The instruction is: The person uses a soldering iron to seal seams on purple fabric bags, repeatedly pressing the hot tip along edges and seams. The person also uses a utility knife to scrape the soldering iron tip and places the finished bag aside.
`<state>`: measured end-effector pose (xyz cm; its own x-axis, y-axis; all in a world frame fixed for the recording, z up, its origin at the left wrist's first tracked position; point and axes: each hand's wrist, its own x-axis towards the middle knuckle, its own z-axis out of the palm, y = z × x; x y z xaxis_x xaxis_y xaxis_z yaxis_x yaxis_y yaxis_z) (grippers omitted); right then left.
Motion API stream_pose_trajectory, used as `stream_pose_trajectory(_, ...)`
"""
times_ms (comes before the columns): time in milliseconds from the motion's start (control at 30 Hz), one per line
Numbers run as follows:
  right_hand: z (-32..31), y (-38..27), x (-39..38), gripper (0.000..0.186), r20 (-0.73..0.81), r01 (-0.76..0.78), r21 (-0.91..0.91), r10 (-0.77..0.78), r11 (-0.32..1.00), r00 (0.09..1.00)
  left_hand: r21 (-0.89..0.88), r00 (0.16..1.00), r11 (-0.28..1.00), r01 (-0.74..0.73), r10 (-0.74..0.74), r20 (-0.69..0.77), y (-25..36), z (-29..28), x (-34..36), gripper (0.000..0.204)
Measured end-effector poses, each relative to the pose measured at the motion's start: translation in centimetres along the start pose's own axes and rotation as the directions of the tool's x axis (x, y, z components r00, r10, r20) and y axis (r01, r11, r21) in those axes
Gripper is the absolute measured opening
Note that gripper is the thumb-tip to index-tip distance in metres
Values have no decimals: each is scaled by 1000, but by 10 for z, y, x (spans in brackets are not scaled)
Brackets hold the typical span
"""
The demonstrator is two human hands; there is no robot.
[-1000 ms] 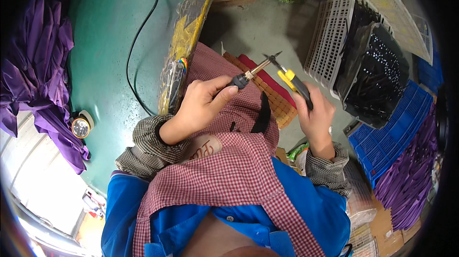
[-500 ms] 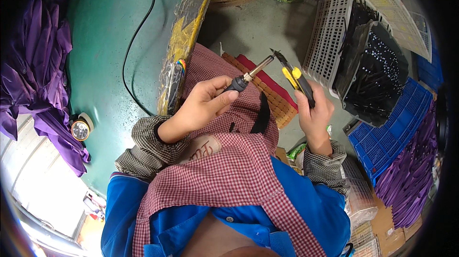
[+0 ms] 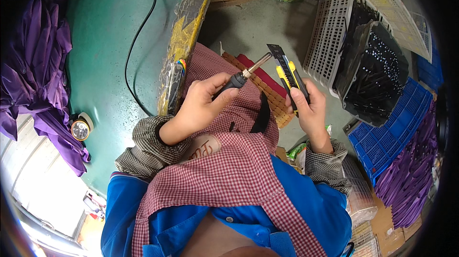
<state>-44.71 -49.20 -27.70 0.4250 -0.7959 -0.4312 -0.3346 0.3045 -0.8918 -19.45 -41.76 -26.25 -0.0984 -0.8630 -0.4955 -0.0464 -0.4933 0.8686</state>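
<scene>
My left hand is closed round the black handle of a soldering iron. Its metal barrel slants up to the right, and the tip is close beside the blade of a utility knife. Whether tip and blade touch, I cannot tell. The knife is black and yellow with its dark blade extended, pointing up and slightly left. My right hand grips the knife's lower body, the thumb lying along it. Both tools are held in the air above my red checked apron.
On the left, a green table bears a black cable, purple fabric and a round lamp. Yellow-and-black tape marks its edge. To the right stand a white basket, black bag and blue crate.
The utility knife has shifted slightly left and turned so the flat of its blade shows. The soldering iron's tip has moved a little up and left. Both hands keep their hold.
</scene>
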Motion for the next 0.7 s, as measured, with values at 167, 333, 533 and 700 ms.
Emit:
stream_pose_trajectory(167, 3, 6, 0, 18, -75, 71, -19, -72, 997, 995, 159, 997, 987, -18, 30, -77, 6, 0, 1, 19)
stream_pose_trajectory(333, 2, 6, -1, 18, -124, 106, -131, -123, 986, 985, 133, 997, 991, 14, -5, -72, 3, 0, 1, 21)
stream_pose_trajectory(533, -4, 9, -2, 22, -117, 167, -297, -209, 940, 971, 233, 996, 972, 26, -5, -90, 4, -1, -1, 26)
stream_pose_trajectory(700, 0, 11, -1, 21, -242, 189, -333, -278, 924, 930, -7, 998, 999, 53, -53, -34, 1, -5, -1, 22)
